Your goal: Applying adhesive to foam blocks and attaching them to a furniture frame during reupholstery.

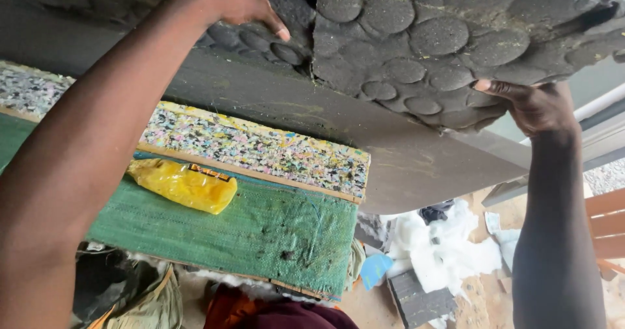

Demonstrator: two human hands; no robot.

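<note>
Gripping one dimpled grey foam sheet (423, 36), two hands.

Dark grey foam sheet (423, 36) — surface embossed with rounded, scale-like bumps, flecked with pale specks. Held raised across the top of the frame, from upper left to upper right. Lower edge ragged and curling at right centre — a vertical split or seam visible near top centre. Underside facing the camera.
</note>
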